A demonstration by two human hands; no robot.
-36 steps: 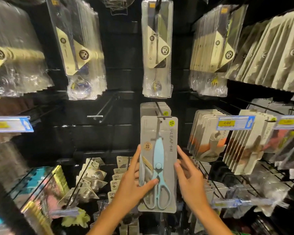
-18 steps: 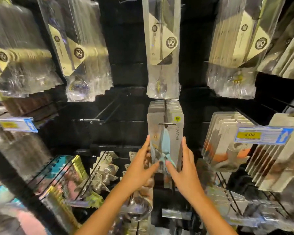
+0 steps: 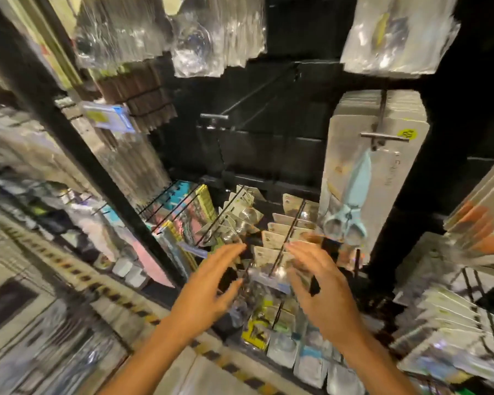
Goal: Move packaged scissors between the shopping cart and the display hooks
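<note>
Blue scissors pack (image 3: pixel 365 178) sits hung on its display hook (image 3: pixel 382 136) far right, your left hand (image 3: pixel 208 289) and right hand (image 3: pixel 322 286) are spread empty, so I'd judge your next move is the cart.

Motion blur smears most of the view. At far left the shelving (image 3: pixel 26 155) and floor (image 3: pixel 49 332) are streaks, their goods unreadable. The clear packets (image 3: pixel 166 32) hanging at the top are cut off by the upper edge. The price tag (image 3: pixel 107 118) shows no legible figure. The carded goods (image 3: pixel 479 212) at right run off the edge. Lettering on the scissors pack (image 3: pixel 382 178) is too soft to read. Both forearms (image 3: pixel 382 363) leave at the bottom, and the right hand's fingertips (image 3: pixel 311 240) perhaps overlap small cards behind.
</note>
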